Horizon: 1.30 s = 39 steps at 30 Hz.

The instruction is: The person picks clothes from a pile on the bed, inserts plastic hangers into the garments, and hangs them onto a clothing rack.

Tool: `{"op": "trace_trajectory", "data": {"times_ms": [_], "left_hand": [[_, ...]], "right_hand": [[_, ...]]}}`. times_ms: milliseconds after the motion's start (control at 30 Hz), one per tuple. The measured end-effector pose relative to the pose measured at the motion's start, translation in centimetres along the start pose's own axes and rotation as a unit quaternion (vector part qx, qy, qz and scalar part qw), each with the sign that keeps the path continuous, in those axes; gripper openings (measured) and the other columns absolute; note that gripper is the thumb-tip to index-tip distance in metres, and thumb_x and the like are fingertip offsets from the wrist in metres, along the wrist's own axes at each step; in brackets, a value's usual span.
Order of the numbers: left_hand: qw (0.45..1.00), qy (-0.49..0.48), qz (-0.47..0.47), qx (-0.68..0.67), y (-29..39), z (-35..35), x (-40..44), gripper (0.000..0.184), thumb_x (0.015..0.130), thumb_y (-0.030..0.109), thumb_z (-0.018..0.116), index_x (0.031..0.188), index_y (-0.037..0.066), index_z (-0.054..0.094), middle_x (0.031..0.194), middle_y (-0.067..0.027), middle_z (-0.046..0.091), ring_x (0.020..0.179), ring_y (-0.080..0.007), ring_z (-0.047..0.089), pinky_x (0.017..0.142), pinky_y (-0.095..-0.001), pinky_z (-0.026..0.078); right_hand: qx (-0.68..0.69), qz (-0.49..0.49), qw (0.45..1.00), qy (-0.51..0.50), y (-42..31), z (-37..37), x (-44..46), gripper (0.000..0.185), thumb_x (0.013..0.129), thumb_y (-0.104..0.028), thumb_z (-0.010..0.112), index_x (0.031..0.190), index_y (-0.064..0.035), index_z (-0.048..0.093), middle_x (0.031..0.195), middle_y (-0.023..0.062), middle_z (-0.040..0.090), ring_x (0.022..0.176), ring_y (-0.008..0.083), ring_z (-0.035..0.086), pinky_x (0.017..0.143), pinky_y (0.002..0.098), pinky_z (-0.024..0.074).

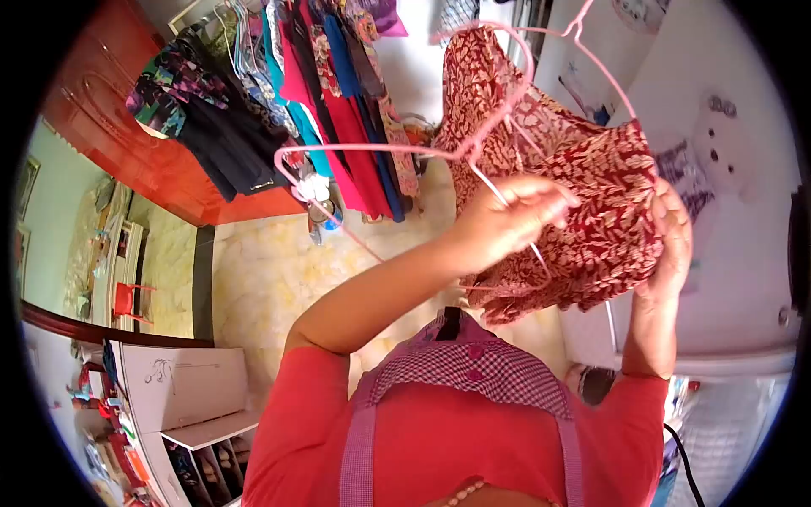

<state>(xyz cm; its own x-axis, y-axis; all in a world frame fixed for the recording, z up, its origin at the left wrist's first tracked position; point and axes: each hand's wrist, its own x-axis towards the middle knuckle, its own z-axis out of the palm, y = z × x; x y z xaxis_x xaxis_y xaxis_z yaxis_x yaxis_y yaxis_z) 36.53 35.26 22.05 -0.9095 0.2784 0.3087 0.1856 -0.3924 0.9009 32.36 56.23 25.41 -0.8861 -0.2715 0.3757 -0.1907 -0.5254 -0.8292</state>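
Note:
My left hand (515, 221) is closed around one arm of a pink clothes hanger (363, 148), its fingers curled over the wire. That hanger is tilted, with its big hook curving up across the garment. Behind it is a dark red garment (583, 186) with a cream leaf pattern and a gathered edge. A second pink hanger (591, 59) shows above the garment, one arm reaching its upper right corner. On the right, my right hand (672, 241) grips the garment's side edge; the thumb is partly hidden by the fabric.
Several garments (338, 101) hang in a row ahead to the left, near a red wooden door (110, 110). A white cabinet (198, 376) with an open shoe compartment stands at lower left. To the right is a white door front (718, 279) with a cartoon print. The floor (270, 279) is pale tile.

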Motion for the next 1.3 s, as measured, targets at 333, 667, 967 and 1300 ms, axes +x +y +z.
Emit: {"op": "trace_trajectory", "data": {"times_ms": [333,667,967,1300], "left_hand": [[0.969,0.155,0.157,0.11,1.7,-8.5,15.9,0.037,0.079,0.011,0.064,0.11,0.002,0.044,0.086,-0.0005,0.053,0.079,-0.0088,0.052,0.071,-0.0243,0.043],[0.937,0.176,0.136,0.269,5.4,-17.8,24.3,0.019,0.074,0.007,0.062,0.089,0.002,0.05,0.078,-0.0011,0.053,0.073,-0.0088,0.049,0.066,-0.0259,0.041],[0.927,0.165,0.133,0.309,11.9,-28.7,28.4,0.02,0.075,0.01,0.064,0.089,0.001,0.052,0.077,-0.002,0.056,0.072,-0.0089,0.052,0.065,-0.0241,0.043],[0.912,0.262,0.156,0.273,15.3,-41.4,29.2,0.018,0.083,0.014,0.059,0.092,-0.002,0.058,0.076,-0.0004,0.057,0.07,-0.0057,0.05,0.061,-0.02,0.04]], "right_hand": [[-0.095,0.014,0.959,-0.267,9.3,0.8,17.7,0.023,0.089,-0.001,0.045,0.112,0.0023,0.047,0.102,0.0061,0.058,0.092,0.0104,0.053,0.084,0.024,0.0403],[-0.039,0.056,0.944,-0.324,14.1,2.5,28.9,0.041,0.074,0.012,0.041,0.112,-0.0002,0.046,0.105,0.0033,0.053,0.095,0.0094,0.05,0.083,0.0216,0.0366],[-0.05,-0.029,0.966,-0.251,18.9,11.2,38.4,0.038,0.068,0.01,0.038,0.104,0.0036,0.051,0.098,0.0061,0.058,0.09,0.0106,0.054,0.083,0.0232,0.0399],[-0.074,-0.03,0.968,-0.236,26.7,20.6,48.7,0.019,0.073,0.005,0.045,0.089,-0.001,0.051,0.081,-0.0008,0.053,0.073,0.0061,0.049,0.067,0.0204,0.0391]]}}
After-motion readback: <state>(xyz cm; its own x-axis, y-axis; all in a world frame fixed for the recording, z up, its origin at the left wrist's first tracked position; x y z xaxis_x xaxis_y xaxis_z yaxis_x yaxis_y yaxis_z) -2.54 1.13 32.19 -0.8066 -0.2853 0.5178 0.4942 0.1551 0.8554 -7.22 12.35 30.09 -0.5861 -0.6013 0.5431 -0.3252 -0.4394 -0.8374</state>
